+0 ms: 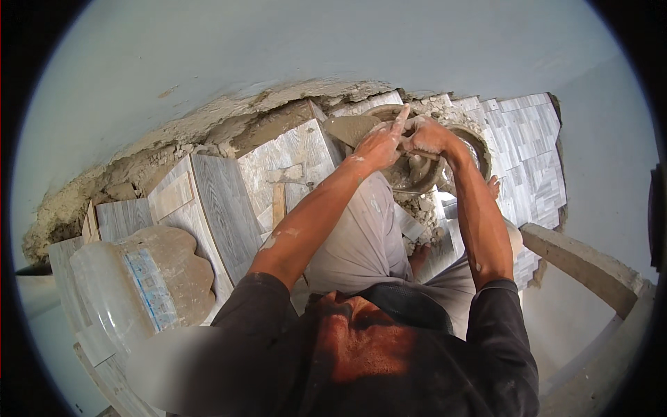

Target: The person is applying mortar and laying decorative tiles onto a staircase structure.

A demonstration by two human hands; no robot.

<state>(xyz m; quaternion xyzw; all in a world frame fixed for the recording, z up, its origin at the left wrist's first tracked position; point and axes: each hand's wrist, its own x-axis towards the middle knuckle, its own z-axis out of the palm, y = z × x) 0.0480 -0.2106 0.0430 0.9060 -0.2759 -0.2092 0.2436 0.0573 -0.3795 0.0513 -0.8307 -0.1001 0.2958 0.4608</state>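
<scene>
Dark shirt (445,368) in front, two hands meeting above mortar

From the sleeves of this shirt, both bare forearms stretch toward a round bucket (411,190), which stands beyond the knees and has wet grey mortar (417,165) inside. Left hand (379,146) keeps one finger straight; right hand (427,137) is just beside it, with fingers bent. Next to the left hand is a mortar-covered trowel blade (349,128), but its handle is hidden, so I cannot tell which hand grasps it. Second bucket (485,154) is at the right. On the wood-patterned tiles (295,149) lies a hammer (279,203).
</scene>
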